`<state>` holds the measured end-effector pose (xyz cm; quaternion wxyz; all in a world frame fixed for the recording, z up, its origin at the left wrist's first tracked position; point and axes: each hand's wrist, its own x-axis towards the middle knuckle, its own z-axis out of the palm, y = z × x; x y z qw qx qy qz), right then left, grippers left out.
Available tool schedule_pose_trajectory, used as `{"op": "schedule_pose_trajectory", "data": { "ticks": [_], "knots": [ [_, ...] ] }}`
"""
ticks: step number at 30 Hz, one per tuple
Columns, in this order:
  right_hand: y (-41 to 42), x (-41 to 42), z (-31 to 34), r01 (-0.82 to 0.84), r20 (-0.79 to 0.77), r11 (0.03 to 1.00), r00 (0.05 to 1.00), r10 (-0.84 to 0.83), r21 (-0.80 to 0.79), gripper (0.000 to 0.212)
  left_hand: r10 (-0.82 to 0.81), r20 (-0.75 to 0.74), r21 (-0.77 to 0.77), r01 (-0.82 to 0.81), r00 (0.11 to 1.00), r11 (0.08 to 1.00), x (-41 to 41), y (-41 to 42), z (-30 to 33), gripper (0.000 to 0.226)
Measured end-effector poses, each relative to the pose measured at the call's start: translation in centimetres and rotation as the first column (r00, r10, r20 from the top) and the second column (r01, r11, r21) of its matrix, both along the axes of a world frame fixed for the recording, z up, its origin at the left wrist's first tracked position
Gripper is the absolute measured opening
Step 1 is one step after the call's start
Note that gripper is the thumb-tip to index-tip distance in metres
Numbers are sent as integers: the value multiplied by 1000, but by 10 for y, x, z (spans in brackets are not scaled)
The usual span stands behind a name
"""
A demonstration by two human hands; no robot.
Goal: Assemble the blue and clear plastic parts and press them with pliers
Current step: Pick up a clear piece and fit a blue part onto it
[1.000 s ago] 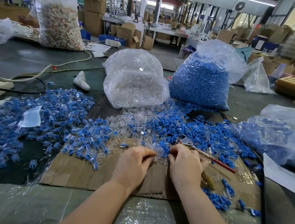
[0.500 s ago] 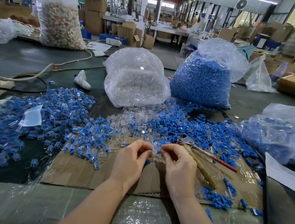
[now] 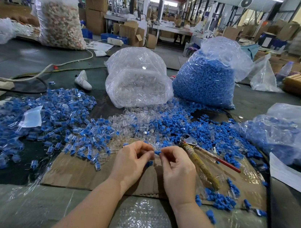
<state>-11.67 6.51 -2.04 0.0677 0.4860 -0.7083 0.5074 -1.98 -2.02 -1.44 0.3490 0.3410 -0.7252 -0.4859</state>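
Note:
My left hand and my right hand meet fingertip to fingertip above a cardboard sheet. Between the fingertips sits a small blue part, pinched by my right hand. My left hand's fingers are curled against it; a clear part in them is hard to make out. The pliers, one handle red and one wrapped in yellowish tape, lie on the cardboard just right of my right hand. Loose blue parts and clear parts are heaped beyond my hands. Assembled blue-and-clear pieces spread to the left.
A bag of clear parts and a bag of blue parts stand behind the heaps. Another bag of blue parts lies at the right. A cable runs at the far left. A dark tray and white paper sit at the right edge.
Both hands have lifted off the heap and drawn back toward me, coming together over the cardboard. A blue part now shows between their fingertips.

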Motion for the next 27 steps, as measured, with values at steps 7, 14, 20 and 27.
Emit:
{"op": "schedule_pose_trajectory", "data": {
  "ticks": [7,14,20,27],
  "knots": [
    [1,5,3,22,-118,998,993,-14,61,7,-52,-2,13,52,999,999,0,0,-1,13],
    [2,6,5,-10,-90,999,996,14,41,7,-25,-1,12,25,1000,1000,1,-1,-1,12],
    [2,4,6,-69,-55,993,996,74,91,19,-35,-4,26,35,999,999,2,0,1,11],
    [3,5,7,-63,-49,994,996,68,93,12,-43,3,15,43,999,999,2,0,1,13]
  ]
}}
